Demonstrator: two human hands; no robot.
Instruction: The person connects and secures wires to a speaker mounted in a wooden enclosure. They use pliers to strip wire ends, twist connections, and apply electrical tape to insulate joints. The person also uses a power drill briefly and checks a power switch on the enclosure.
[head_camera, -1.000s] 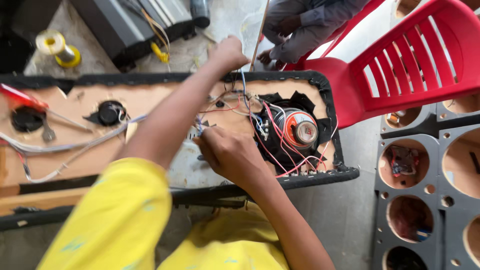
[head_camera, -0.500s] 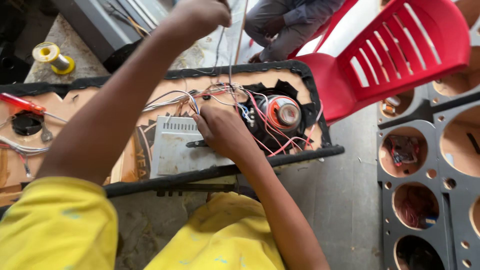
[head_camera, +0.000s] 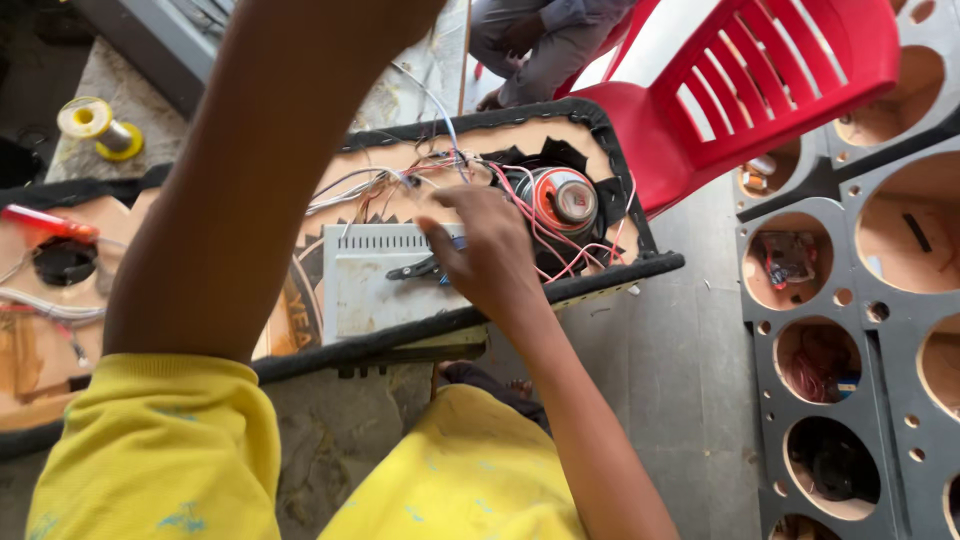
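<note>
Since the earlier frame the left arm had risen higher — its hand now out of view, so its fingers could not be told. The right hand (head_camera: 487, 250) lay curled over dark pliers (head_camera: 420, 268) on the white box (head_camera: 365, 285), fingertips among the wires (head_camera: 480, 175), just left of the speaker magnet (head_camera: 565, 198).

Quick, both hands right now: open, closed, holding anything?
Left hand: out of frame at the top; only its arm shows, so it cannot be told.
Right hand: loosely curled over the wires, resting by the pliers; grip unclear.
</note>
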